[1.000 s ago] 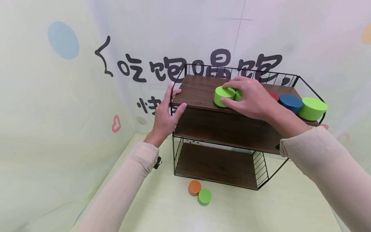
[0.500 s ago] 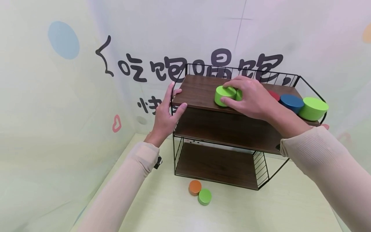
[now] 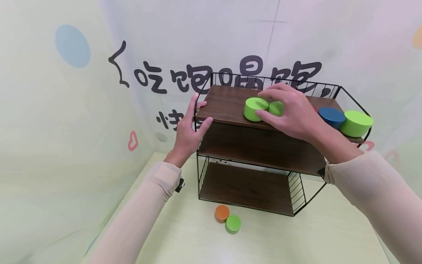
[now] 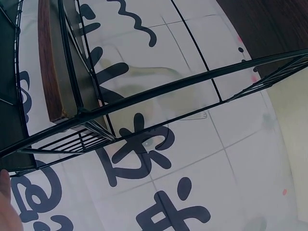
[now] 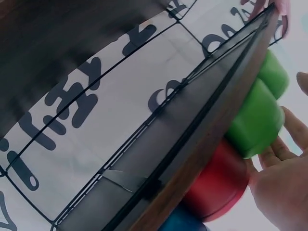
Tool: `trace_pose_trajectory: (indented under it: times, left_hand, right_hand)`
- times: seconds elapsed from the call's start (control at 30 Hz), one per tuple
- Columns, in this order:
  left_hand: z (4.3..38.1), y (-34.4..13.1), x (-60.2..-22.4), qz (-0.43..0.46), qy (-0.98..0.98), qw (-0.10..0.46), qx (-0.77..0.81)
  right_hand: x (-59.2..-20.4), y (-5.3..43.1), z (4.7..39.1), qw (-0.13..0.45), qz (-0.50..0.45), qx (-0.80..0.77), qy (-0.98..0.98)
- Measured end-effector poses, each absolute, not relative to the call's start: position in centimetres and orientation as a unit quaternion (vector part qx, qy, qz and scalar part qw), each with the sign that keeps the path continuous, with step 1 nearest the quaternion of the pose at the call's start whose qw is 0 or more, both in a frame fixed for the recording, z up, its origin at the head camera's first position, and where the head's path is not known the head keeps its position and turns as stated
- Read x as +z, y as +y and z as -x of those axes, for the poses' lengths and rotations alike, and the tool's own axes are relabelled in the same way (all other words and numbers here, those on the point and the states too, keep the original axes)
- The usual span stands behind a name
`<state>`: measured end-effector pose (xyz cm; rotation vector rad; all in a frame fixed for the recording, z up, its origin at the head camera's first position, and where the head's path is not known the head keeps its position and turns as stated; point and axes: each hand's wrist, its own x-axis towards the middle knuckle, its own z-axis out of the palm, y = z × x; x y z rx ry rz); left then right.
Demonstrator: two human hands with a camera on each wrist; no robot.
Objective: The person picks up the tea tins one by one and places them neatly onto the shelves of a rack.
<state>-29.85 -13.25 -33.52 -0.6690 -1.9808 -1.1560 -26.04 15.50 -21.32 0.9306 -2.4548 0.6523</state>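
Note:
A black wire rack with dark brown shelves (image 3: 227, 99) stands against the wall. My left hand (image 3: 188, 134) holds its upper left end, thumb at the front edge and fingers by the side rail. On the top shelf, a light-green cylinder (image 3: 254, 110) touches a second green cylinder (image 3: 276, 108). My right hand (image 3: 291, 110) is spread over this pair, its thumb beside the leftmost one. To the right sit a red cylinder (image 5: 219, 183), mostly hidden by the hand in the head view, a blue cylinder (image 3: 331, 116) and another green cylinder (image 3: 356, 123).
An orange cylinder (image 3: 222, 213) and a smaller green cylinder (image 3: 233, 224) lie on the pale table (image 3: 184, 234) before the rack. Black wire railing (image 3: 237, 79) edges the top shelf. Behind hangs a printed white cloth (image 3: 184, 33).
My right hand has loosened from the leftmost green cylinder and shifted slightly right, exposing the second green one. The left hand keeps its place.

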Motion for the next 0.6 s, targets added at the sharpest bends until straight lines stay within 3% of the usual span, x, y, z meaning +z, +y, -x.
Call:
trace_pose_trajectory:
  times: [0.27,0.6]
  left_hand:
    - [29.9,-13.2,-33.5,0.263,-0.770,0.371,-0.447]
    - [29.8,-13.2,-33.6,0.256,-0.773,0.369,-0.448]
  right_hand:
    - [-22.1,15.7,24.0,0.272,-0.390,0.281,-0.833]
    - [-25.1,14.5,22.4,0.273,-0.445,0.310,-0.795]
